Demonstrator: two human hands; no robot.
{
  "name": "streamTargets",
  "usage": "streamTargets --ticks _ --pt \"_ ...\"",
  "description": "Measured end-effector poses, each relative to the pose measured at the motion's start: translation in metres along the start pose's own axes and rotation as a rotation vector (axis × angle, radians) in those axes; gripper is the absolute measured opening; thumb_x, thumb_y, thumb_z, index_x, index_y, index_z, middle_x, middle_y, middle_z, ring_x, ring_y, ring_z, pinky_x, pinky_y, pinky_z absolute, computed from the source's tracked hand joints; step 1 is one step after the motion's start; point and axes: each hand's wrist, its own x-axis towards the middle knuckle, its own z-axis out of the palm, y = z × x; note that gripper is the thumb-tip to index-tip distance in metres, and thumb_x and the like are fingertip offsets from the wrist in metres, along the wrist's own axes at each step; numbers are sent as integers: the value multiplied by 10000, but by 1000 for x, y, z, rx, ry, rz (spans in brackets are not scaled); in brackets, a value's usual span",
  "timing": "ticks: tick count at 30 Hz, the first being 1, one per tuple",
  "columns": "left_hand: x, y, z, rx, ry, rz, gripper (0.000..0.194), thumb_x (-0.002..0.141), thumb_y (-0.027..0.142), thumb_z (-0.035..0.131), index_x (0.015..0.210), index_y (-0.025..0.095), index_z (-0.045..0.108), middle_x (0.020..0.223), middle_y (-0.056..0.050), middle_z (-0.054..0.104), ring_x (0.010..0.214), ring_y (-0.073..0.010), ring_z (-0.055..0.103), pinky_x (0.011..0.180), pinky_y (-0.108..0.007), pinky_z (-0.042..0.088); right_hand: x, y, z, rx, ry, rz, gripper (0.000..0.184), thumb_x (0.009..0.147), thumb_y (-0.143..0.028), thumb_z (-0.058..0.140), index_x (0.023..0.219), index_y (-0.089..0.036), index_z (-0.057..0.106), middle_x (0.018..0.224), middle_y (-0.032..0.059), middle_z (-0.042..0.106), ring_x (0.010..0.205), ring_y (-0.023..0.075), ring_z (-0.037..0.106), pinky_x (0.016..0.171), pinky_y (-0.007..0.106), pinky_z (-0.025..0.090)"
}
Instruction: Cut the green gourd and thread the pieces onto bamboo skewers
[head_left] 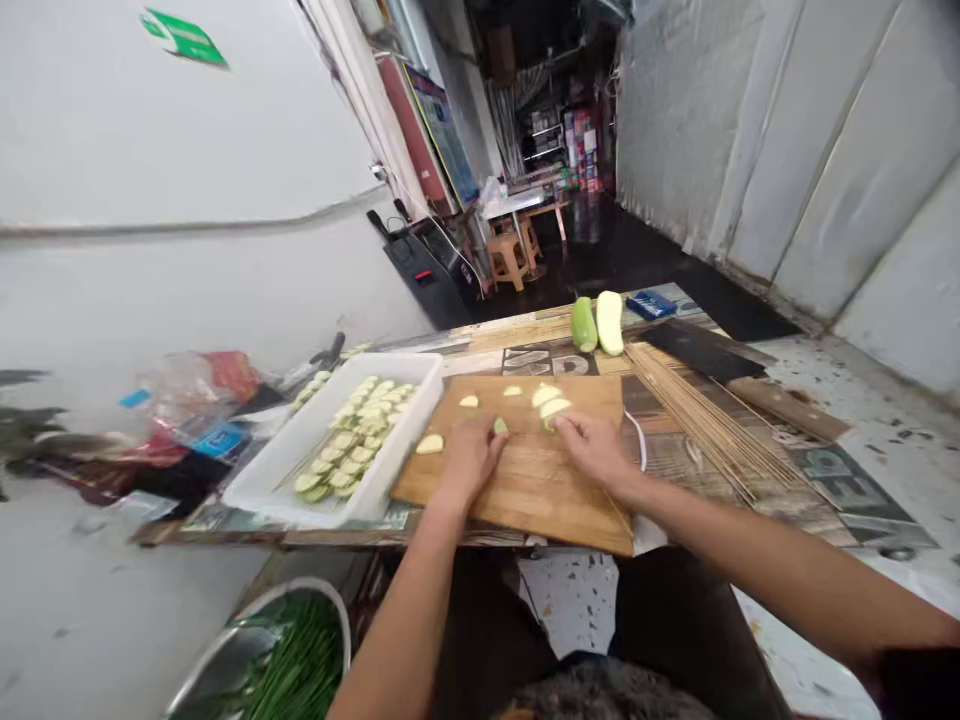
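A wooden cutting board (525, 490) lies in front of me with several half-round zucchini slices on it. My left hand (469, 458) is low over the board, fingers bent, with a small zucchini slice (499, 426) at its thumb and fingertips. Closed at the fingertips, my right hand (596, 450) grips the edge of a pale zucchini slice (553, 407) in a small overlapping group. Single slices, such as a zucchini slice (430, 444) at the left edge, lie apart. To the left, a white plastic tray (251, 487) holds rows of sliced zucchini, with thin sticks showing beside them.
Bamboo skewers (697, 425) are spread right of the board, beside a cleaver (787, 408) with a wooden handle. Behind stand a green zucchini (583, 325), a pale cut zucchini (610, 322) and a blue packet (651, 305). A metal bowl (346, 625) of green stalks sits below left.
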Motion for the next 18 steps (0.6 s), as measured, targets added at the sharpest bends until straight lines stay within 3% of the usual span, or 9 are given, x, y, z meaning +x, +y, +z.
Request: streamTargets --ticks 1,4,7,10,13,16,18 --pt "2 0 -1 -2 -13 26 201 839 340 438 834 168 543 816 -73 613 796 -208 532 720 -310 392 0 -1 0 2 8 -6 234 866 -318 487 954 -129 594 918 25 607 797 170 587 690 322 486" --pt "7 -2 -4 -8 -57 83 226 834 321 446 952 166 560 913 -90 621 888 -216 538 790 -319 387 1 -2 0 14 29 -24 287 861 -264 425 670 -145 604 624 -9 577 628 137 547 580 247 409" --pt "9 -4 -8 -10 -111 112 348 826 315 457 1136 166 506 998 -105 614 968 -226 530 832 -323 379 2 0 0 40 50 -49 305 830 -264 406 600 -163 580 555 -19 543 575 129 507 533 226 343" --pt "8 -5 -14 4 -150 55 484 794 332 507 1242 174 417 960 -96 623 922 -228 555 806 -315 389 2 2 0 59 53 -73 305 819 -278 401 591 -169 571 550 -18 533 550 126 482 528 225 326" --pt "6 -5 -22 57 -157 7 422 772 356 533 1138 148 503 899 -109 623 889 -241 564 776 -315 394 2 4 1 64 46 -91 300 815 -278 406 581 -172 562 543 -18 516 541 124 466 529 225 320" --pt "8 -5 -27 59 -193 73 283 774 366 530 950 156 603 854 -107 617 878 -238 558 773 -312 392 2 5 1 60 42 -99 302 812 -274 409 562 -172 544 518 -21 480 529 122 449 509 222 304" --pt "10 -7 -29 26 -209 110 267 778 369 528 932 173 623 856 -101 613 866 -234 559 768 -313 394 2 5 1 58 43 -99 300 814 -273 407 572 -171 551 514 -22 474 523 121 446 503 221 302"
